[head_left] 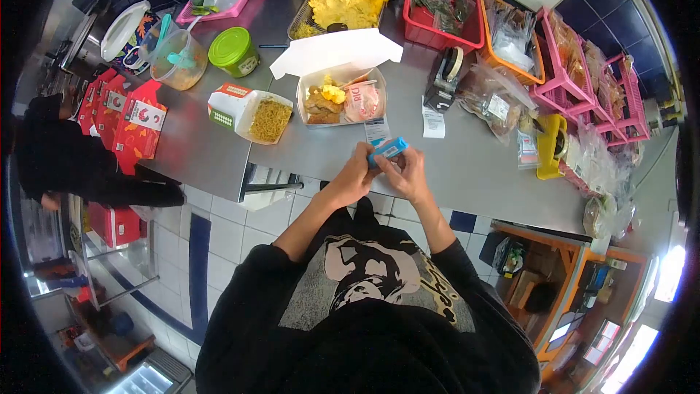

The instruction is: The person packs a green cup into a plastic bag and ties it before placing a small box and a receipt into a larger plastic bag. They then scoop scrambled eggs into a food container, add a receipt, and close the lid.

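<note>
Both my hands meet at the counter's front edge around a small light-blue box with a white label (389, 150). My left hand (353, 176) closes on its left end, and my right hand (408, 175) grips it from the right with bent fingers. Just behind the box lies a printed paper slip (377, 131). Beyond the slip stands a white takeaway box (337, 120) with its lid up; fried food, yellow topping and a printed packet (362, 101) are inside. To the left, a smaller open carton (270, 120) holds yellowish noodles or rice.
A tape dispenser (442, 79) and a receipt (434, 123) are to the right. Behind stand a tray of yellow food (348, 4), a red basket (445, 29) and pink racks (583, 66). A green-lidded tub (233, 51) is left; a person in black (65, 149) stands far left.
</note>
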Demonstrator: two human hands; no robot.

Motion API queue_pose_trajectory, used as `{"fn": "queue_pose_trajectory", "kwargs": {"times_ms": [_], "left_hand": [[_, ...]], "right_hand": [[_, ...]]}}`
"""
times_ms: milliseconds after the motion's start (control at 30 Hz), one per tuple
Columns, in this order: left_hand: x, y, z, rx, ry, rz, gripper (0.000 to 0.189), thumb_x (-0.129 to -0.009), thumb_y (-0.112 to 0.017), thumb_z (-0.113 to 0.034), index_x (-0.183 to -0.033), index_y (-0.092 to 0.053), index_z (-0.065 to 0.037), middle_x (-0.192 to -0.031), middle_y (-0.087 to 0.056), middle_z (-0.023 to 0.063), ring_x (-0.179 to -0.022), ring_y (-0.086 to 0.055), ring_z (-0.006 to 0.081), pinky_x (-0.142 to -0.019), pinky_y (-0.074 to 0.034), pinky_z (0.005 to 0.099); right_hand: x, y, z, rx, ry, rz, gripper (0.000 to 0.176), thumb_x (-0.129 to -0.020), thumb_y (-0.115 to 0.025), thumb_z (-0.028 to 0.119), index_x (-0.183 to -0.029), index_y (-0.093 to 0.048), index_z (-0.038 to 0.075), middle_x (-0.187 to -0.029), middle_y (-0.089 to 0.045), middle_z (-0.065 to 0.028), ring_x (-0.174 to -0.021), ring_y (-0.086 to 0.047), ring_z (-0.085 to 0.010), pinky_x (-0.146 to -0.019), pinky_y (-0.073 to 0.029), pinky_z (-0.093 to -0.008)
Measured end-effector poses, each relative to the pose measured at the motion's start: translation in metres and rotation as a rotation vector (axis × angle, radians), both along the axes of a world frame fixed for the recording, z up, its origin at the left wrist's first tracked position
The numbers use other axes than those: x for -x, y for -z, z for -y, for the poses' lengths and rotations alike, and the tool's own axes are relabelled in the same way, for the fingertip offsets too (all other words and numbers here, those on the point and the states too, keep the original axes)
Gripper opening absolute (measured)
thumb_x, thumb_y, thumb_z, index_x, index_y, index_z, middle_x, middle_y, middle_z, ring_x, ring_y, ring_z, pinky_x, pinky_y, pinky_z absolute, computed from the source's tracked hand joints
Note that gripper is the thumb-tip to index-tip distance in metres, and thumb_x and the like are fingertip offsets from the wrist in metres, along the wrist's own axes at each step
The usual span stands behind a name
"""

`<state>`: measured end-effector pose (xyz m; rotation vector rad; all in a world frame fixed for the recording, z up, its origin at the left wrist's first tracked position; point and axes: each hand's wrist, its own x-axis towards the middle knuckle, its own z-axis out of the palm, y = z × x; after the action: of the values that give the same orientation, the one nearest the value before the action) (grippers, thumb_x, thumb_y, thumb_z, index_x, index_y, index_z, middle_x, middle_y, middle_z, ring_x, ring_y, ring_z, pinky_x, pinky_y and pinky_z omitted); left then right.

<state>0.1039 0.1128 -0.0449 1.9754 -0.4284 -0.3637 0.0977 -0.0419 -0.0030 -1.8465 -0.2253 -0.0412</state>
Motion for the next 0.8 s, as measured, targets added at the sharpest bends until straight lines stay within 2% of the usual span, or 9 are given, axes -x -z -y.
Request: {"fn": "queue_pose_trajectory", "kwargs": {"times_ms": [167,267,333,433,500,567,667,733,800], "left_hand": [[-0.020,-0.040,-0.006,0.247,-0.024,0.255,0.069,-0.082,-0.064,-0.019,-0.131,-0.020,0.001,-0.124,-0.042,0.0220,-0.119,-0.041,0.0337,-0.101,-0.030,0.0429],[-0.069,-0.073,-0.043,-0.048,-0.333,0.505,0.082,-0.078,-0.068,-0.027,-0.135,-0.016,0.002,-0.129,-0.036,0.0236,-0.123,-0.033,0.0372,-0.104,-0.026,0.0442],[-0.112,-0.060,-0.082,-0.287,-0.575,0.775,0.080,-0.077,-0.068,-0.029,-0.134,-0.022,0.002,-0.131,-0.035,0.0233,-0.124,-0.030,0.0384,-0.103,-0.027,0.0439],[-0.156,-0.047,-0.127,-0.428,-0.603,0.926,0.058,-0.078,-0.067,-0.024,-0.122,-0.041,0.003,-0.118,-0.048,0.0205,-0.107,-0.047,0.0349,-0.089,-0.040,0.0392],[-0.174,-0.043,-0.144,-0.357,-0.375,0.396,0.031,-0.081,-0.063,-0.023,-0.100,-0.056,0.001,-0.090,-0.058,0.0177,-0.078,-0.057,0.0310,-0.067,-0.043,0.0395],[-0.178,-0.042,-0.139,-0.214,-0.395,0.528,0.024,-0.082,-0.061,-0.020,-0.093,-0.058,0.001,-0.082,-0.058,0.0168,-0.068,-0.056,0.0294,-0.060,-0.042,0.0376],[-0.178,-0.012,-0.129,-0.004,-0.496,0.564,0.019,-0.086,-0.054,-0.015,-0.096,-0.058,0.000,-0.078,-0.059,0.0182,-0.061,-0.057,0.0310,-0.055,-0.043,0.0370],[-0.179,-0.001,-0.110,0.023,-0.539,0.513,0.026,-0.087,-0.048,-0.015,-0.106,-0.052,0.002,-0.074,-0.059,0.0210,-0.062,-0.058,0.0370,-0.057,-0.044,0.0417],[-0.176,0.010,-0.083,-0.028,-0.655,0.534,0.028,-0.087,-0.045,-0.014,-0.109,-0.049,0.003,-0.074,-0.059,0.0231,-0.065,-0.057,0.0396,-0.059,-0.044,0.0445]], "right_hand": [[-0.032,0.010,0.023,-0.129,0.126,-0.107,0.017,-0.080,-0.066,0.010,-0.087,-0.057,-0.002,-0.069,-0.061,-0.0058,-0.063,-0.059,-0.0078,-0.051,-0.044,-0.0226],[-0.073,0.025,0.070,0.108,0.250,-0.101,0.027,-0.080,-0.068,0.022,-0.090,-0.055,0.000,-0.069,-0.063,-0.0095,-0.062,-0.062,-0.0167,-0.054,-0.047,-0.0282],[-0.088,0.023,0.082,0.667,0.327,0.039,0.037,-0.080,-0.067,0.029,-0.098,-0.053,0.000,-0.074,-0.063,-0.0158,-0.066,-0.062,-0.0306,-0.060,-0.048,-0.0365],[-0.134,0.005,0.063,0.732,0.432,0.289,0.048,-0.078,-0.067,0.028,-0.111,-0.050,-0.002,-0.083,-0.062,-0.0210,-0.075,-0.059,-0.0393,-0.067,-0.048,-0.0430],[-0.172,-0.008,0.039,0.733,0.339,0.510,0.048,-0.077,-0.066,0.026,-0.113,-0.049,-0.002,-0.087,-0.061,-0.0215,-0.078,-0.058,-0.0393,-0.069,-0.047,-0.0438],[-0.205,-0.008,0.029,0.728,0.243,0.725,0.048,-0.077,-0.065,0.023,-0.116,-0.049,-0.001,-0.091,-0.061,-0.0219,-0.081,-0.058,-0.0394,-0.071,-0.047,-0.0445],[-0.231,0.012,0.019,0.615,0.022,0.519,0.045,-0.077,-0.064,0.019,-0.116,-0.049,0.001,-0.093,-0.061,-0.0208,-0.080,-0.061,-0.0357,-0.070,-0.049,-0.0416],[-0.213,0.005,0.007,0.254,-0.068,-0.062,0.037,-0.081,-0.061,0.014,-0.114,-0.052,0.002,-0.088,-0.063,-0.0145,-0.070,-0.062,-0.0241,-0.060,-0.050,-0.0340],[-0.199,0.008,-0.014,-0.097,-0.061,-0.253,0.024,-0.085,-0.058,0.013,-0.105,-0.054,0.000,-0.082,-0.061,-0.0064,-0.063,-0.057,-0.0132,-0.052,-0.047,-0.0268]]}}
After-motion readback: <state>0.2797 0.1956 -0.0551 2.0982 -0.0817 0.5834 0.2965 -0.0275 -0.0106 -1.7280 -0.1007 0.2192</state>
